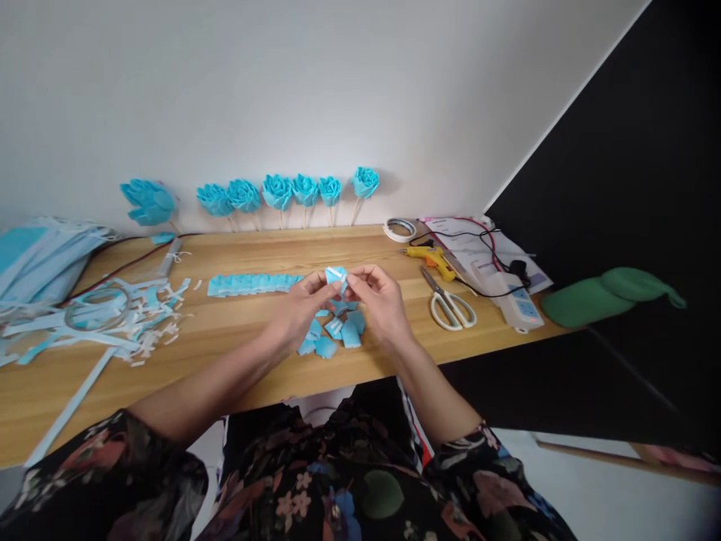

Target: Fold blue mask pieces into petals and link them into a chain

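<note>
Between my two hands, at the middle of the table, is a small folded piece of blue mask fabric (pixel 336 275) with a white strip across it. My left hand (pixel 309 302) pinches its left side, and my right hand (pixel 378 297) grips its right side with the thumb on top. Several loose blue fabric pieces (pixel 350 331) lie on the wood just below my hands. Left of them stretches a row of folded blue petals (pixel 251 284), its right end close to my left fingers.
Blue fabric flowers on sticks (pixel 278 193) lean on the wall. Scraps (pixel 152 330) and face masks (pixel 45 255) cover the left. On the right are tape (pixel 399 230), a yellow glue gun (pixel 432 260), scissors (pixel 447 302), a power strip (pixel 515 300) and a green pouch (pixel 591 298).
</note>
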A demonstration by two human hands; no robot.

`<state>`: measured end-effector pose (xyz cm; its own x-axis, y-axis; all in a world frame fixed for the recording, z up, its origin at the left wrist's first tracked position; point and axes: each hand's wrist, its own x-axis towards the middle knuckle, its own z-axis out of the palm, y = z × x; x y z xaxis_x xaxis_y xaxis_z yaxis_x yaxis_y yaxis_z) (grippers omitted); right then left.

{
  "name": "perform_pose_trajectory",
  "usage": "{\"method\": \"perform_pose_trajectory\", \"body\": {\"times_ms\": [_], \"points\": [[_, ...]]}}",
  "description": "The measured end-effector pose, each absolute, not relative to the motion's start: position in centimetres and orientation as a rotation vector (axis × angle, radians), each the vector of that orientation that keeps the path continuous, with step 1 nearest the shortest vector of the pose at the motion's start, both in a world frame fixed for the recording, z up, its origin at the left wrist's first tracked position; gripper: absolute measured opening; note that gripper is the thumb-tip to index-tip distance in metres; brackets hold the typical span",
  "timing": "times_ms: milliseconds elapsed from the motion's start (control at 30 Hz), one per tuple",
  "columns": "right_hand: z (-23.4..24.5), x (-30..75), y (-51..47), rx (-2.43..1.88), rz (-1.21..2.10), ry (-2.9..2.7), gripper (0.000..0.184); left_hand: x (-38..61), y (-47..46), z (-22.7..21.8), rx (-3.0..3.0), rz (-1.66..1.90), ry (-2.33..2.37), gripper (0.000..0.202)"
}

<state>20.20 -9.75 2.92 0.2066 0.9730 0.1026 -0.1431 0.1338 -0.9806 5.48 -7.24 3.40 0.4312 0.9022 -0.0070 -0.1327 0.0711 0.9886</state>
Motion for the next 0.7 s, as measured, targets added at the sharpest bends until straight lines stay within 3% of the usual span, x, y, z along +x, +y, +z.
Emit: {"method": "perform_pose_trajectory", "body": {"times_ms": [400,700], "points": [[5.2,22.3,-8.1,-1.219,0.982,-1.672,0.025,2.1,-4.2,4.4,1.715,0.682,0.869,0.020],[4.0,20.8,-6.3,-1.123,1.003,-1.580,0.018,1.4,-3.7,4.6,1.579,0.823,0.943,0.034]]}}
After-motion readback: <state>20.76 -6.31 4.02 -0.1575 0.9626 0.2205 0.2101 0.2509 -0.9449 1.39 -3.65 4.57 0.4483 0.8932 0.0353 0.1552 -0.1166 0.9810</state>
